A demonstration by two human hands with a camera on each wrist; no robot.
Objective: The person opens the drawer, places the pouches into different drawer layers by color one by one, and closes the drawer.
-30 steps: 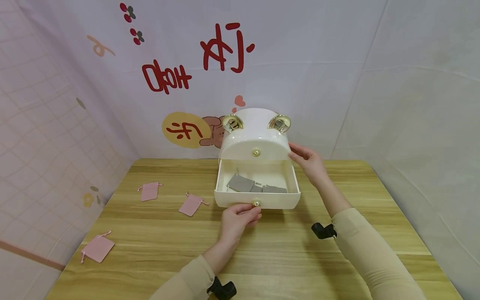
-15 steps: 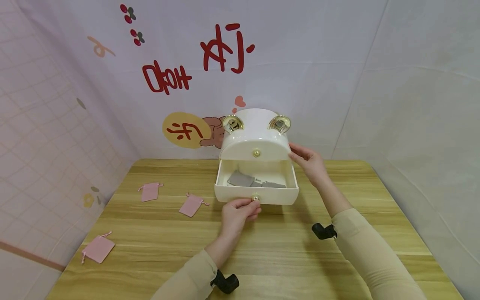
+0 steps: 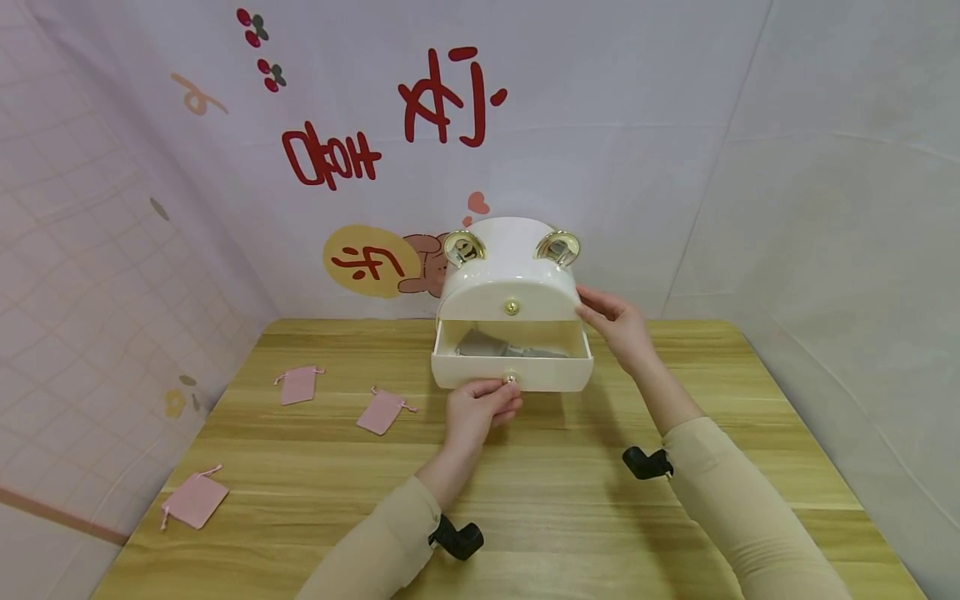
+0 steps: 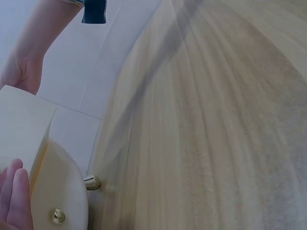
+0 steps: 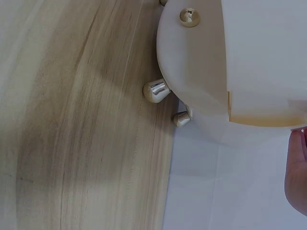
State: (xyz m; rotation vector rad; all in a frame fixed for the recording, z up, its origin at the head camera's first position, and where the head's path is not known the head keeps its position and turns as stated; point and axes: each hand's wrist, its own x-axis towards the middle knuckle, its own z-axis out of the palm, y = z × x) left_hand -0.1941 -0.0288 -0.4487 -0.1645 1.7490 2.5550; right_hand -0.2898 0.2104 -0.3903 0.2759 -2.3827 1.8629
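Cream plastic drawer [image 3: 551,374] with a small round gold knob [image 3: 511,378] juts part-way from a glossy white, round-topped plastic cabinet [image 3: 510,267], at 12 o'clock on the wood-grain table [image 3: 570,508]. The step in hand looks to be sliding this drawer, probably home: the left hand [image 3: 474,412] pinches the knob from 7 o'clock, while the right hand [image 3: 618,327], grasping nothing, has thumb and fingers laid against the cabinet's side at about 2 o'clock, seemingly to brace it. The next move would call for a straight, level push, the brace firm enough that the cabinet does not skid.

Only the head view looks into the drawer, where flat grey cloth pouches [image 3: 482,343] lie; it also shows three pink cloth drawstring pouches [image 3: 380,412] between 8 and 9 o'clock of it. Right wrist adds what the head view hides: a rounded lower front [image 5: 192,52] with a second gold knob [image 5: 189,17], and shiny gold feet [image 5: 156,91]. Left wrist catches fingers at 8 o'clock but not their contact, so I cannot tell how firm the pinch is.
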